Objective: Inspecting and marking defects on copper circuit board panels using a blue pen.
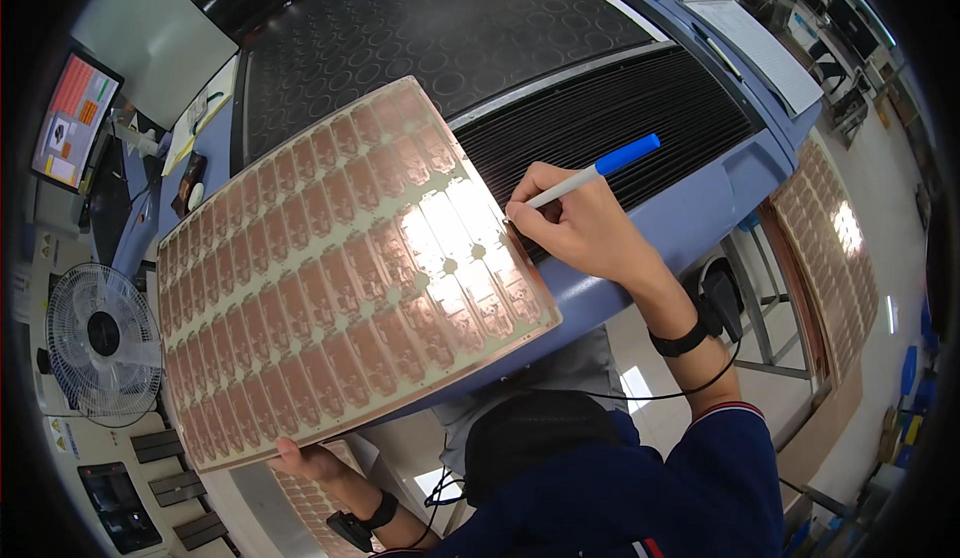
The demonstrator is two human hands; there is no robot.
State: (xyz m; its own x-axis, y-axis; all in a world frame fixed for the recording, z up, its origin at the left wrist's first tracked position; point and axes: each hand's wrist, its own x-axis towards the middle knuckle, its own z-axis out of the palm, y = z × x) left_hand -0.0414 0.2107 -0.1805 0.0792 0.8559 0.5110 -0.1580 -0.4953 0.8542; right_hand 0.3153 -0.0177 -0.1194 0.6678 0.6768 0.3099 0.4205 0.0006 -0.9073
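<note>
A big blue bench [735,183] is filling the space from twelve to two o'clock. At three o'clock, a pile of copper sheets [815,228] is standing by a metal frame. One large copper and pale green sheet [345,283] is reaching out over the bench toward nine o'clock, full of rows of little shapes. It is not sitting in any box; it is lying out in the open. Another patterned sheet [303,503] is showing lower down, at seven o'clock.

The right hand [575,220], at two o'clock, is gripping a white pen [562,190] with a blue cap on its back end. The left hand [310,460], at seven o'clock, is pinching the large sheet's near edge, thumb on top.

The job is looking partway along: the sheet is being held and the pen is pointing at its right edge, while the marking seems to be waiting to be finished. The view is too poor for telling whether a mark is showing there, or what the blue bin-like things [908,370] near four o'clock are holding.
</note>
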